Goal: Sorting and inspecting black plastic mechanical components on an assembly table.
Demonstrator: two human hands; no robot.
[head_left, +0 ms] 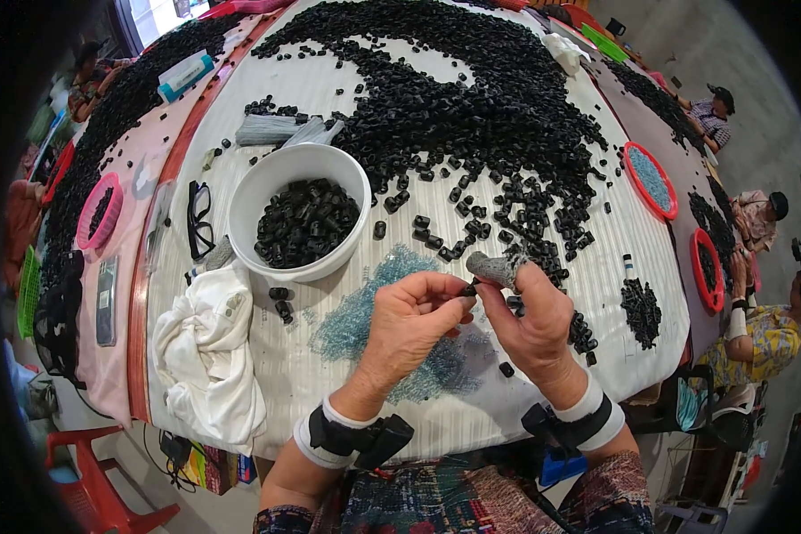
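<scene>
Above the table's near part, my left hand [411,327] is closed, with thumb and fingertips pinching a small black plastic piece [471,288]. My right hand [536,322] meets it there, its thumb against the same piece; a grey knitted cover [497,269] sleeves its index finger. The fingers partly hide the piece. Below and beside my hands spreads a heap of tiny clear-bluish pieces [351,313]. To the left, a white bowl [238,218] holds many black plastic pieces. A large pile of similar black pieces [472,107] covers the table beyond.
Left of the bowl lie black-framed glasses [200,221] and a crumpled white cloth [206,351]. Clear strips [267,130] rest behind it. Thin black parts [640,311] are heaped at right. Side tables carry red baskets [630,169] and a phone [106,301]. People [756,347] sit along both sides.
</scene>
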